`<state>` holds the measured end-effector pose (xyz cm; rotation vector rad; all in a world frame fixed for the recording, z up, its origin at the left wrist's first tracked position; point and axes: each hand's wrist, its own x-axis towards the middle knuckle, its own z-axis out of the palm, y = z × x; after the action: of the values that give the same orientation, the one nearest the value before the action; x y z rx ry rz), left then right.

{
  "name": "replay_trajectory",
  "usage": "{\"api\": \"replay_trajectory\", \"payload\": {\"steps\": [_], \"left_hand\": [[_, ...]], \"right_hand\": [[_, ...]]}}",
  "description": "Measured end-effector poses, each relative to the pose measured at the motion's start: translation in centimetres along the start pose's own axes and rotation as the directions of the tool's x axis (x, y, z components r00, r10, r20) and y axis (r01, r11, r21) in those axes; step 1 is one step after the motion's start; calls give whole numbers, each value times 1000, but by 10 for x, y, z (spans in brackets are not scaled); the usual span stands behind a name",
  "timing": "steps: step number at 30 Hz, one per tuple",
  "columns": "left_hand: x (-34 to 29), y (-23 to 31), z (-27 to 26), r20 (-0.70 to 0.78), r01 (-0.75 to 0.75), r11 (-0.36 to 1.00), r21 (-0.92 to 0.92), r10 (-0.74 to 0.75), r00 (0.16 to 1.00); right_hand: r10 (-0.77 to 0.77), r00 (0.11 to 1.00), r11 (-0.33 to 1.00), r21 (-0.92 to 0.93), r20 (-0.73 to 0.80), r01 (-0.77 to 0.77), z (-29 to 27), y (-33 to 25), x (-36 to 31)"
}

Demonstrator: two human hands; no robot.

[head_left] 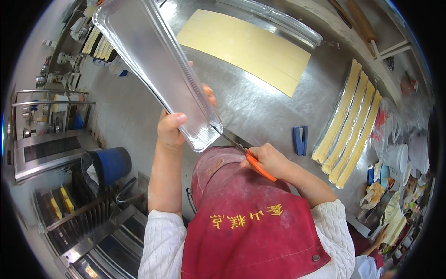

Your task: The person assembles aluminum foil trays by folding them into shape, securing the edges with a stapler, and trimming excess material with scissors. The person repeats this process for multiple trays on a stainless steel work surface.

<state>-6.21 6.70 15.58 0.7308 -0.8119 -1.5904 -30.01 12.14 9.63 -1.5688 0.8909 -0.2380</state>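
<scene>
Left hand point(171, 128) grips clear tray point(153, 65) above scissors point(246, 158).

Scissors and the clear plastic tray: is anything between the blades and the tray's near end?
Nothing visible. The right hand holds the orange-handled scissors with the blade tips right at the near end of the clear plastic tray, which the left hand holds up.

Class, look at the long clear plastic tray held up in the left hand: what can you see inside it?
Nothing lies inside the clear plastic tray; the grey floor shows through it. The left hand grips its near end, covering part of that corner.
</scene>
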Motion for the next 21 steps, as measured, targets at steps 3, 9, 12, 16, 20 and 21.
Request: {"api": "replay_trajectory", "payload": {"steps": [3,9,12,16,20,21], "left_hand": [[-11,6,-10,-74,-88,995,-50,84,994],[-57,25,-34,-223,-375,916,141,398,890],[-90,38,-50,-194,-439,857,268,495,847],[-132,52,-70,-94,-523,759,389,597,797],[-185,71,-104,3,-589,665,459,662,750],[-201,78,-115,21,-596,642,482,672,740]], "right_hand": [[-54,994,995,88,92,46,3,8,3],[-187,873,981,131,451,143,18,15,15],[-260,804,966,137,535,221,37,-4,24],[-249,761,967,108,599,231,74,-36,39],[-219,748,963,13,627,270,131,-64,58],[-224,748,957,-2,625,289,151,-69,63]]}}
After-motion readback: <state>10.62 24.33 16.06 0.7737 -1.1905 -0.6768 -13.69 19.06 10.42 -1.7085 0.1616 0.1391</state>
